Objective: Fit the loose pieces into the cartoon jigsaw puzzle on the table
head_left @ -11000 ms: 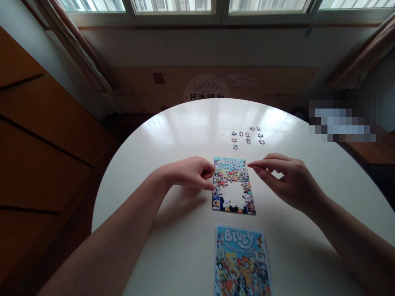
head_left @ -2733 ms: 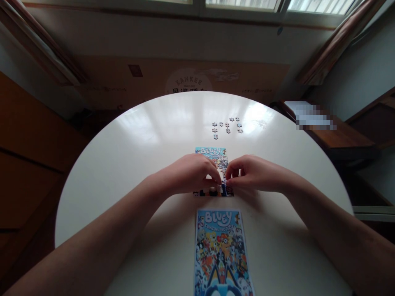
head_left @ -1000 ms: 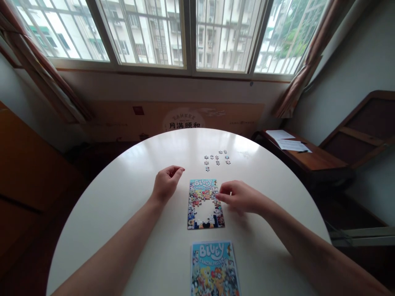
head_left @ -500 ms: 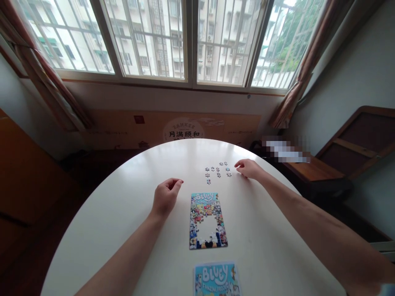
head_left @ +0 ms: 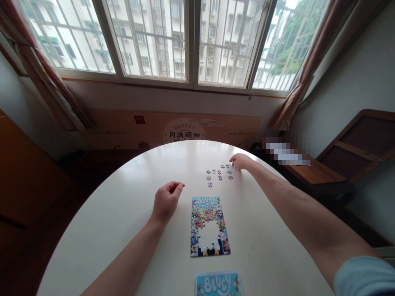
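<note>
A partly filled jigsaw puzzle (head_left: 195,232) lies on the white round table (head_left: 123,197), its middle a pale gap. Left of it my left hand (head_left: 166,200) hovers or rests on the table, thumb and fingers pinched together. A small reddish spot shows at its tip, too small to name. My right hand (head_left: 241,161) is at the far right of the loose pieces, fingers slightly apart and pointing down, close to a puzzle piece (head_left: 227,166). Several other loose puzzle pieces (head_left: 219,178) lie spread beyond the puzzle.
At the near edge of view lies a blue picture sheet (head_left: 217,284) with "Bluey" lettering. Beyond the table stand a printed cardboard panel (head_left: 123,125) and barred windows. To the right is a wooden bench (head_left: 321,168) with a blurred item on it.
My right hand has moved left and slightly farther away, to the top right loose pieces. My left hand keeps its pinch almost in place. The view has tilted slightly.
</note>
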{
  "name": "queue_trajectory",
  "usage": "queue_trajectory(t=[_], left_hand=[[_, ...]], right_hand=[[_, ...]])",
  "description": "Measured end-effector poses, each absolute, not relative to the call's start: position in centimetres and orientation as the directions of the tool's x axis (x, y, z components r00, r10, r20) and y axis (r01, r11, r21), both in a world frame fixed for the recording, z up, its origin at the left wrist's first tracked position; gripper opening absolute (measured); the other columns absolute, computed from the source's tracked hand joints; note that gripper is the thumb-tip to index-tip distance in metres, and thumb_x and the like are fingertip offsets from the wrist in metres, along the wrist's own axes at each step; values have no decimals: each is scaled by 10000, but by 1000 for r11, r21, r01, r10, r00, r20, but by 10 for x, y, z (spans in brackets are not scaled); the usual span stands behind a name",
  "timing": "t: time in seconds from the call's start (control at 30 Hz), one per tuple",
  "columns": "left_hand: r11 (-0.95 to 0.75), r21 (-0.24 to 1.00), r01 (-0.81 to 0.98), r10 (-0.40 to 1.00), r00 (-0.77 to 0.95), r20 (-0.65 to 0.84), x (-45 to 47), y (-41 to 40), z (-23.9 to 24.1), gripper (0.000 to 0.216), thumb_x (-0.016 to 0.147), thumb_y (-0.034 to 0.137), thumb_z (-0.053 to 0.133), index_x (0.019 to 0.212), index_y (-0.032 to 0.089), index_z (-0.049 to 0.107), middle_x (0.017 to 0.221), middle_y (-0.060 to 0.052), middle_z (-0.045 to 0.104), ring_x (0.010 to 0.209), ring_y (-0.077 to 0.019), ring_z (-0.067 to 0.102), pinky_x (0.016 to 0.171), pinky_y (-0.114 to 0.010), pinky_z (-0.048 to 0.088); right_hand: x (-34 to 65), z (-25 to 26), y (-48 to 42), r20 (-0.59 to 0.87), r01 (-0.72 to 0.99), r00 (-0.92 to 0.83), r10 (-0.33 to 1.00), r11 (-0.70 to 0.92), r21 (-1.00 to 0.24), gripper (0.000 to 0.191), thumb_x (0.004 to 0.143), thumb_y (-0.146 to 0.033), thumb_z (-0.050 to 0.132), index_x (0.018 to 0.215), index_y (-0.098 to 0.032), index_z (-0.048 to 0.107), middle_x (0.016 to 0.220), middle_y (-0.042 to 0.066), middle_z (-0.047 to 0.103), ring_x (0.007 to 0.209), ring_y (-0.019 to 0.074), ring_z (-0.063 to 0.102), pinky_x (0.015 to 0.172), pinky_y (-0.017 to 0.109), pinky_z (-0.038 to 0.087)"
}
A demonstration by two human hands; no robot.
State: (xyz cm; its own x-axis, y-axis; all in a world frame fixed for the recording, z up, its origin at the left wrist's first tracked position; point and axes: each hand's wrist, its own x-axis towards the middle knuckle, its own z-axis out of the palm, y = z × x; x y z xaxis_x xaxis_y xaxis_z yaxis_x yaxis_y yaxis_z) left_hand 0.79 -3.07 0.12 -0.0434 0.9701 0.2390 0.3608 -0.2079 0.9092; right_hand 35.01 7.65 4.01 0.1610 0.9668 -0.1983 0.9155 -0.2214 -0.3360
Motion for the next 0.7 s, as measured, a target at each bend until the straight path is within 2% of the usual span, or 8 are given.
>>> queue_trajectory(t=[0.2,0.4,0.53,0.7], left_hand=[[-217,912,347,968,-44,247,7,-31,1,356,786,501,627,808,170,757,794,-75,756,770,-245,660,690,-330,466],[-206,916,345,970,-47,237,7,-31,0,355,786,493,619,805,167,757,780,-79,750,773,-248,658,648,-320,446],[-218,912,348,967,-48,249,7,-30,-2,350,801,487,626,820,165,762,794,-76,752,773,-241,658,663,-319,449],[-218,917,335,967,-49,248,7,-30,-3,339,805,478,630,821,167,761,805,-71,755,774,-233,658,691,-321,464]], right_hand=[[359,28,66,-92,922,142,986,-166,-350,314,996,-359,611,1250,-176,636,1264,94,639,1093,205,642,962,422,547],[361,2,41,111,908,223,969,-165,-384,376,974,-200,483,1285,-270,682,1189,19,736,1105,200,669,914,285,511],[351,-11,30,254,921,226,940,-122,-370,404,963,-209,458,1286,-280,690,1197,25,738,1093,230,681,903,318,515],[344,-16,29,423,935,164,891,-3,-355,460,942,-115,419,1306,-230,676,1257,62,706,1116,236,666,921,342,532]])
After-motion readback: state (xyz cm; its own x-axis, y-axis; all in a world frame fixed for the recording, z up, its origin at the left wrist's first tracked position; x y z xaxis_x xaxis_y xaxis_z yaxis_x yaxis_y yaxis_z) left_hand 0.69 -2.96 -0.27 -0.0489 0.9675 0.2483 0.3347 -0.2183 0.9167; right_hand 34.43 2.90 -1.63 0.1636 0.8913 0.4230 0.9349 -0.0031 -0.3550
